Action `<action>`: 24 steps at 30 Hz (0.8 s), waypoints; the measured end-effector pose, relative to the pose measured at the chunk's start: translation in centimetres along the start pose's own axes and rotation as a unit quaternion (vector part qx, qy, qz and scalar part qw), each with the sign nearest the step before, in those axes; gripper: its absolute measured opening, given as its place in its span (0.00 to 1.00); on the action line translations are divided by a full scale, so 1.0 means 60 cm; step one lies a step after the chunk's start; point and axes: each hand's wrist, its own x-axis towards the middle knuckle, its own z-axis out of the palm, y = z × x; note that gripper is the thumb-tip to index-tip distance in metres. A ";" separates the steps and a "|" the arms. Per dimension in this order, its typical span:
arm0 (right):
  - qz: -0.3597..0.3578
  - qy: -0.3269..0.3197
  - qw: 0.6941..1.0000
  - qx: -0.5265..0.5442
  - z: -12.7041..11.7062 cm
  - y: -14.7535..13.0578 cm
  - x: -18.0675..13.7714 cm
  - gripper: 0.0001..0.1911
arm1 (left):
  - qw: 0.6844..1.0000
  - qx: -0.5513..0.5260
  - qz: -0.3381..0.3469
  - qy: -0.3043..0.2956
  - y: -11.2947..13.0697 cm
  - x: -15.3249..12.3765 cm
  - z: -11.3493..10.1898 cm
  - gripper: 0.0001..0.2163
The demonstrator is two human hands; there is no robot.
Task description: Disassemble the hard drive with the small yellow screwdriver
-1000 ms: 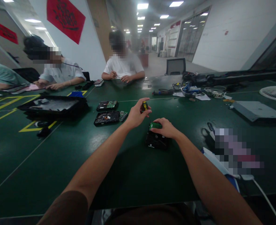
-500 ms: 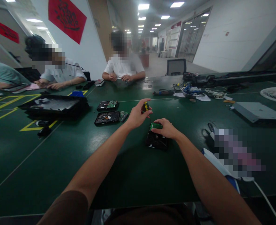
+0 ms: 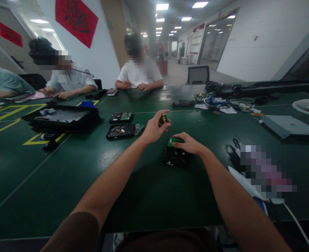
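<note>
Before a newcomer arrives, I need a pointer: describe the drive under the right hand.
On the big green table, look between the wearer's forearms. There lies a black drive, the right hand on the green board at its far end. Unlike with the two drives farther left, the left hand holds a screwdriver over it.

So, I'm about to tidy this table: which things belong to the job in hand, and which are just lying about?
Belonging to the job:
- screwdriver, in the left hand
- black drive and green board, under the right hand
- probably the two other drives and loose circuit board, untouched

Apparently lying about:
- black tray
- grey metal box
- cables
</note>
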 end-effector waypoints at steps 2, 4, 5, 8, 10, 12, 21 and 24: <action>-0.002 -0.021 0.999 0.025 -0.007 0.002 -0.002 0.29 | 1.000 0.000 0.000 0.002 0.000 0.000 0.000 0.28; -0.004 -0.039 0.998 0.045 -0.012 0.003 -0.003 0.31 | 1.000 0.001 0.003 0.003 -0.001 0.000 -0.001 0.28; -0.004 -0.044 0.998 0.051 -0.014 0.004 -0.004 0.32 | 1.000 0.002 0.004 0.003 -0.002 0.000 -0.001 0.27; -0.004 -0.045 0.998 0.052 -0.016 0.004 -0.003 0.33 | 1.000 0.003 0.003 0.003 -0.004 -0.001 0.000 0.27; -0.004 -0.044 0.998 0.046 -0.015 0.003 -0.003 0.33 | 1.000 0.003 -0.001 0.002 -0.005 -0.001 0.000 0.27; -0.002 -0.042 0.998 0.039 -0.013 0.002 -0.002 0.33 | 1.000 0.000 -0.001 0.001 -0.005 -0.001 0.001 0.27; 0.006 -0.029 0.999 0.020 -0.009 0.000 -0.003 0.31 | 1.000 -0.009 -0.001 0.006 0.001 0.001 0.000 0.27; 0.003 -0.033 0.999 0.019 -0.011 -0.001 -0.004 0.31 | 1.000 -0.010 -0.001 0.006 0.003 0.000 0.000 0.27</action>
